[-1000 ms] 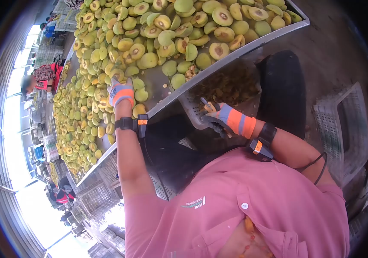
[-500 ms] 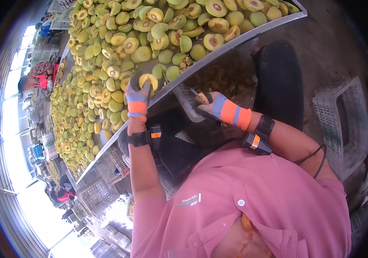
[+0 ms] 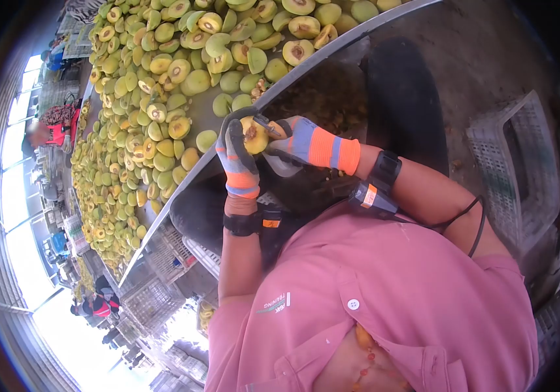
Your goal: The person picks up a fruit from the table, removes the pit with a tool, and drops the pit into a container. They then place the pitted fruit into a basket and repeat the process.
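My left hand (image 3: 237, 147), in a grey and orange glove, is closed around a halved yellow fruit (image 3: 254, 135) whose cut face with a brown centre is turned up. My right hand (image 3: 293, 140), gloved too, grips a small tool (image 3: 268, 126) with a metal end, and that end touches the fruit's edge. Both hands meet just past the metal rim of the table (image 3: 329, 49), on my side. Many green and yellow fruit halves (image 3: 162, 111) cover the tabletop beyond them.
A white plastic crate (image 3: 522, 163) stands on the floor at the right. Brown scraps (image 3: 332, 98) lie below the table rim. More crates (image 3: 152, 297) are at the lower left. A person in a red vest (image 3: 57, 134) is at the far left, with other people farther off.
My left hand has come back from over the table with the fruit half. My right hand has moved left and brought the tool onto it. The view has shifted slightly.
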Motion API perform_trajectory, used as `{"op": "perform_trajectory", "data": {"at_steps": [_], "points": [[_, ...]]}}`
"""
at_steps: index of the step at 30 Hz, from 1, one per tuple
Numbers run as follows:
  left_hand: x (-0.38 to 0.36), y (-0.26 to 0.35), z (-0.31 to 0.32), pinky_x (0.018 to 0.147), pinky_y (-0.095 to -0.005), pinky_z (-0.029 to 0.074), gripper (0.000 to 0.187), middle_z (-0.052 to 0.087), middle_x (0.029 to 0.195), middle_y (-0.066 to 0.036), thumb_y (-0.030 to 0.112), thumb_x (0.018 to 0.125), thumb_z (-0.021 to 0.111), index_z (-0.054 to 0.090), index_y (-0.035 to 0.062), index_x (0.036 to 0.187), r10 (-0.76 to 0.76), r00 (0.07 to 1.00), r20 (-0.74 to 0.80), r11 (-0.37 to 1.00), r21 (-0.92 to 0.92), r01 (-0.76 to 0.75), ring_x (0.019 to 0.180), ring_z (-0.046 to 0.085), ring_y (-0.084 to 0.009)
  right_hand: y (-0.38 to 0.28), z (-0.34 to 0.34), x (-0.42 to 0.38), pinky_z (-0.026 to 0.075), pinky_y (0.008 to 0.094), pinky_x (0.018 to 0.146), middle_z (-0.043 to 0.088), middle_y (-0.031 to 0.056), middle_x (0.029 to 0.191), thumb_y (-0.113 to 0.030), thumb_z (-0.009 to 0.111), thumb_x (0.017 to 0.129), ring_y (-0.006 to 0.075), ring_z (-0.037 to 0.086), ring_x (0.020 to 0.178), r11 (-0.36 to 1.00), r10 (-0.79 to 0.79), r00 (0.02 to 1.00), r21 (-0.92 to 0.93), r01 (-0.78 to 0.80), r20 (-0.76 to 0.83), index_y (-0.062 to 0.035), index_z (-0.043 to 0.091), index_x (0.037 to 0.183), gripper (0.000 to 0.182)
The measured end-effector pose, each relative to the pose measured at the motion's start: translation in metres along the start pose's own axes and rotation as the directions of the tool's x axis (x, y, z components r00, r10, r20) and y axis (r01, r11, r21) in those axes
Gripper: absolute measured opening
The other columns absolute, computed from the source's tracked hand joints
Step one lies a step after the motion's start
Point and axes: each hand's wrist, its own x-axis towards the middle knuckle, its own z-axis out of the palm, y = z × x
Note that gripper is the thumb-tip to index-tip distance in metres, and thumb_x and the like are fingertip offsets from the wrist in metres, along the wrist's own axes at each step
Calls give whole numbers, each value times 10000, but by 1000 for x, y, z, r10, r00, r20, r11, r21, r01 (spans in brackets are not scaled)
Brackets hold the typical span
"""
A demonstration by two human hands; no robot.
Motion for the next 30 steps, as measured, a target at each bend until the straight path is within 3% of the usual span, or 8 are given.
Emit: {"op": "perform_trajectory", "data": {"at_steps": [2, 6, 15, 17, 20, 24, 26, 30], "points": [[-4, -21, 1, 756, -350, 516, 419, 661, 974, -160, -30, 663, 692, 593, -33, 1070, 212, 977, 29, 928, 308, -210, 850, 653, -298, 1, 0, 1, 440, 247, 588, 614, -16, 741, -199, 689, 830, 60, 523, 649, 997, 71, 997, 10, -71, 6, -53, 671, 959, 196], [-7, 4, 14, 744, -318, 509, 251, 661, 930, -146, -5, 796, 599, 600, -39, 1046, -149, 986, -73, 976, -174, 134, 837, 647, -248, -7, -2, -7, 439, 262, 563, 615, -6, 720, -225, 684, 825, 74, 524, 627, 996, 94, 996, -8, -94, 10, -45, 668, 932, 210], [-5, 18, 7, 685, -295, 483, 207, 639, 850, -108, 59, 944, 443, 616, -41, 998, -168, 986, 20, 983, -65, 169, 757, 589, -177, 13, -3, -5, 426, 301, 480, 592, 49, 632, -245, 696, 761, 109, 514, 541, 1000, 4, 986, 26, -8, 169, 41, 642, 782, 292], [-2, 20, -2, 700, -284, 463, 266, 623, 836, -67, 152, 983, 425, 638, -7, 967, -241, 962, 128, 964, -79, 252, 759, 553, -132, 6, -9, -9, 428, 298, 486, 597, 48, 636, -230, 693, 757, 106, 524, 551, 990, 110, 955, 54, -129, 275, 42, 643, 781, 277], [-8, 9, 4, 685, -295, 470, 200, 638, 816, -85, 69, 946, 455, 641, -4, 947, -4, 1000, 8, 996, 91, 3, 736, 579, -163, 20, -8, -2, 425, 300, 469, 591, 39, 627, -220, 690, 750, 114, 531, 536, 998, -13, 961, 63, -4, 276, 28, 646, 769, 253], [-14, 13, 13, 687, -327, 490, 148, 655, 839, -131, 13, 892, 501, 640, -3, 938, -197, 977, -82, 980, -45, 194, 752, 627, -261, 12, -5, -14, 413, 306, 425, 565, 16, 597, -220, 690, 742, 132, 525, 481, 994, -108, 979, -16, 112, 173, -6, 647, 734, 219], [-15, 24, 11, 683, -345, 501, 147, 656, 850, -151, 3, 873, 507, 640, 2, 934, -293, 956, -31, 953, -92, 289, 762, 638, -311, 4, -11, -16, 405, 306, 409, 555, 9, 589, -219, 690, 741, 137, 512, 458, 998, 60, 969, -34, -53, 241, -18, 647, 728, 206], [-12, 25, 4, 682, -319, 491, 192, 653, 874, -138, 43, 934, 456, 619, -39, 996, 76, 997, 4, 967, 244, -75, 770, 619, -221, 14, -14, -12, 399, 297, 405, 556, 8, 594, -219, 693, 741, 139, 504, 443, 992, 40, 926, 94, -81, 376, -25, 647, 728, 199]]}}
